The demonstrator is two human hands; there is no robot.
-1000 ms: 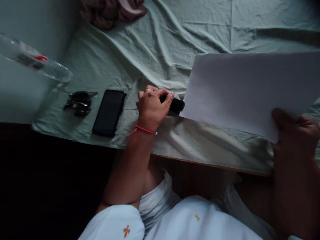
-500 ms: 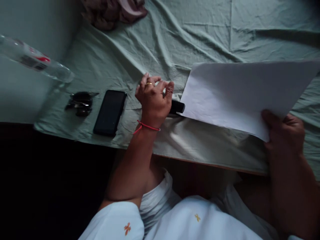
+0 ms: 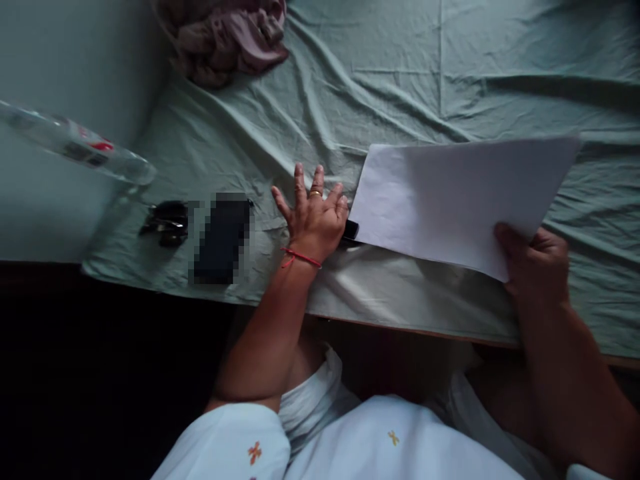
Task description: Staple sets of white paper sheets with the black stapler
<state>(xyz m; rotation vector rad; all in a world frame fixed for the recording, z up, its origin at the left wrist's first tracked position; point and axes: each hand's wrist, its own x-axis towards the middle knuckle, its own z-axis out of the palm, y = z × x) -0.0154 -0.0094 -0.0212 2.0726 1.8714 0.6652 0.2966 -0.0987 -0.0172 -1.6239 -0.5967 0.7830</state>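
My right hand [image 3: 543,263] pinches a white sheet of paper [image 3: 450,197] near its lower right corner, thumb on top. The sheet's right side is lifted off the cloth, while its left end lies low near my left hand [image 3: 315,217]. That hand is spread out, palm down, over a black object [image 3: 351,230] that looks like a stapler. Only the object's rounded end shows, at the paper's lower left corner; the rest is hidden under my palm.
A green cloth [image 3: 400,100] covers the table. Left of my hands lie a blurred-out dark phone [image 3: 223,239], a small dark bunch of things [image 3: 167,222] and a clear plastic bottle [image 3: 80,143]. Crumpled pinkish cloth [image 3: 230,40] sits at the back, by the wall [image 3: 65,60].
My left hand has gone from curled fingers to a flat, spread palm over the black object. My right hand and the paper have shifted left in view.
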